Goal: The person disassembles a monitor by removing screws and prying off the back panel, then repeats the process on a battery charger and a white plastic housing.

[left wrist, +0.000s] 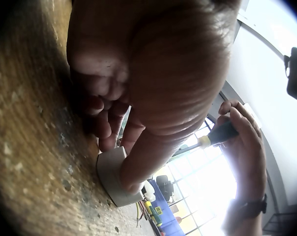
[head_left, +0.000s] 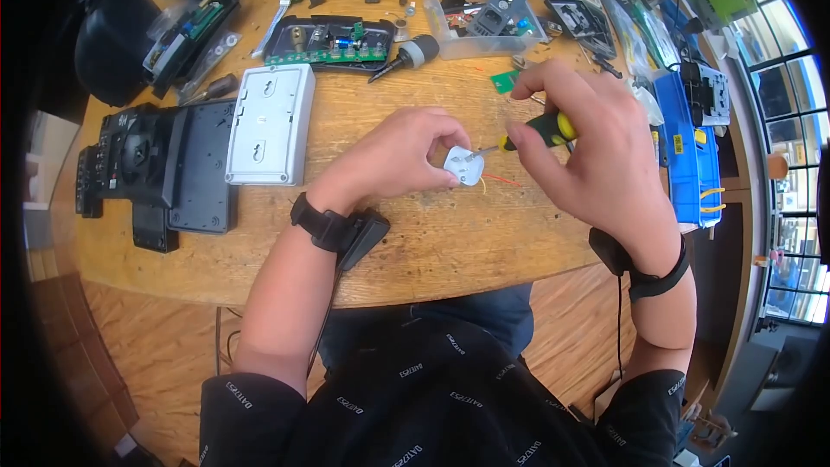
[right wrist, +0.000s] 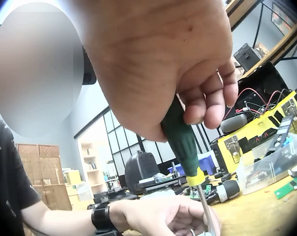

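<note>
My left hand (head_left: 402, 154) pinches a small white plug (head_left: 464, 168) between thumb and fingers, low over the table. In the left wrist view the plug (left wrist: 111, 177) shows as a pale block under the thumb, right at the wood. A red and a yellow wire (head_left: 497, 180) stick out beside it. My right hand (head_left: 601, 134) grips a green-and-yellow screwdriver (head_left: 546, 130), its shaft slanting down to the plug's face. From the right wrist, the handle (right wrist: 182, 142) runs out of the palm, and the blade tip meets the plug at the bottom edge.
A white casing (head_left: 272, 125) and black devices (head_left: 203, 164) lie to the left. Behind are an opened circuit-board housing (head_left: 328, 41), a microphone-like part (head_left: 415, 54) and a clear parts box (head_left: 445, 13). A blue bin (head_left: 696, 173) stands at the right edge.
</note>
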Demonstrator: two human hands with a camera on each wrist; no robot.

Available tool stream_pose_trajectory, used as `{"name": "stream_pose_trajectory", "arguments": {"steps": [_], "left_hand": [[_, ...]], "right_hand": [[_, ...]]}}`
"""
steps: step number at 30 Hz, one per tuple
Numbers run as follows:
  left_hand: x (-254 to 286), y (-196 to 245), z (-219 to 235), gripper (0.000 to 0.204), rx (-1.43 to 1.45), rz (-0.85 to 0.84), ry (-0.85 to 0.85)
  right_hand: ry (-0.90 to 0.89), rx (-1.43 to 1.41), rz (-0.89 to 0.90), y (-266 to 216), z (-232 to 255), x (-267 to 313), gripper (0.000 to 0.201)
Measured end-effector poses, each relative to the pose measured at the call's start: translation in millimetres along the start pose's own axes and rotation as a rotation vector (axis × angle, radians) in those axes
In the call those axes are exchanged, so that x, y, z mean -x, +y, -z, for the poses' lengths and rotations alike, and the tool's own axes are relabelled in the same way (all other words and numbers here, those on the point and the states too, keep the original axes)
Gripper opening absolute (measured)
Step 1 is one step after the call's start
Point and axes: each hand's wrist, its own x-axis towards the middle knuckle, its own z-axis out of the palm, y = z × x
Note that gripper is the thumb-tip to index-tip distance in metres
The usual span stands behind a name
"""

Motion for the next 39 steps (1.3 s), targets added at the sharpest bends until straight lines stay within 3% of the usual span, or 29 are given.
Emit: {"name": "stream_pose_trajectory", "arguments": {"steps": [4,6,7,9,12,28,39], "left_hand": [[1,2,0,0.038,-0.018,0.011,0.006],[1,3,1,0.038,0.013,0.044,-0.005],[0,2,0,0.038,0.013,0.043,-0.005],[0,0,0,0.038,-0.014,0.026,-0.006],[0,0,1,0.038,-0.031,0.017,-0.004],[0,1,0,0.037,-0.044,0.019,0.014],[0,1,0,0.037,-0.046,0.011,0.011]], "right_hand": [[-0.010,-0.072,0.026,-3,8,1,0.027],[-0.177,0.047,-0.168,-4,11,7,0.023],[-0.176,0.048,-0.168,-4,10,7,0.023],[-0.005,-0.048,-0.078,-3,7,6,0.019],[0.006,-0.084,-0.114,-3,13,9,0.017],[-0.028,-0.086,-0.046,-10,7,18,0.020],[-0.069,0.011,-0.122,-14,6,17,0.024]]}}
